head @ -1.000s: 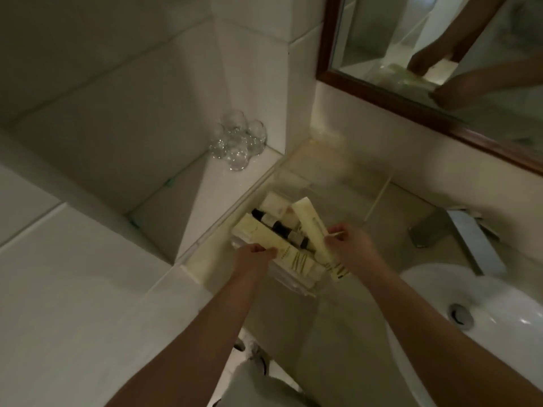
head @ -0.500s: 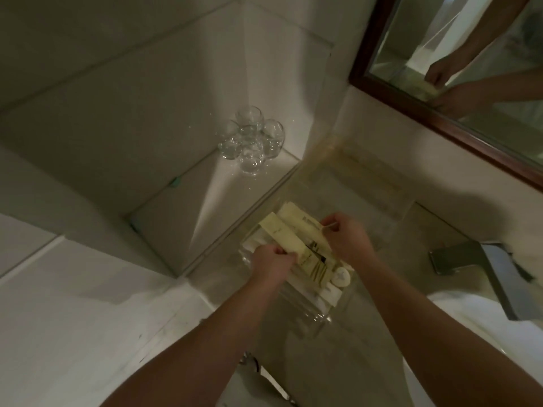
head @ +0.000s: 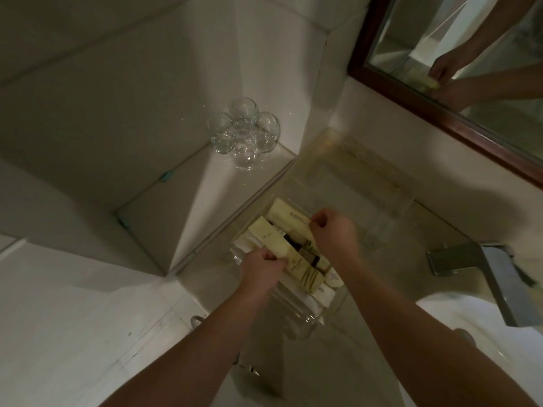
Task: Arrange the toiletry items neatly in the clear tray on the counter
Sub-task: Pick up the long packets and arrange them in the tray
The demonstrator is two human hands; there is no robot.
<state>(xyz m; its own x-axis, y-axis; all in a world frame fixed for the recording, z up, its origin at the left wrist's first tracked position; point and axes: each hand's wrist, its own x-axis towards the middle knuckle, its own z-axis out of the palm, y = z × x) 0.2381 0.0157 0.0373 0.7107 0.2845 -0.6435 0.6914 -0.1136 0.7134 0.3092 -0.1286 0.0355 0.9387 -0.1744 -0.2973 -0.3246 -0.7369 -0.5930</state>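
A clear tray [head: 305,318] sits on the counter and holds several cream toiletry packets, small dark bottles and a round white soap [head: 333,279]. My left hand [head: 260,267] grips the near end of a long cream packet [head: 269,237] at the tray's left side. My right hand [head: 333,235] pinches the edge of another cream packet [head: 289,214] at the tray's far side; its lower part is hidden under my hand. Both hands are over the tray.
Several upturned drinking glasses [head: 244,132] stand on a white ledge at the back. A second clear tray [head: 370,183] lies behind the first. A metal tap [head: 482,265] and white basin [head: 458,333] are at the right, a wood-framed mirror [head: 411,83] above.
The view has shifted right and closer. The upright cream packet in my right hand has been laid down along the tray's far side. My left hand still holds its packet.
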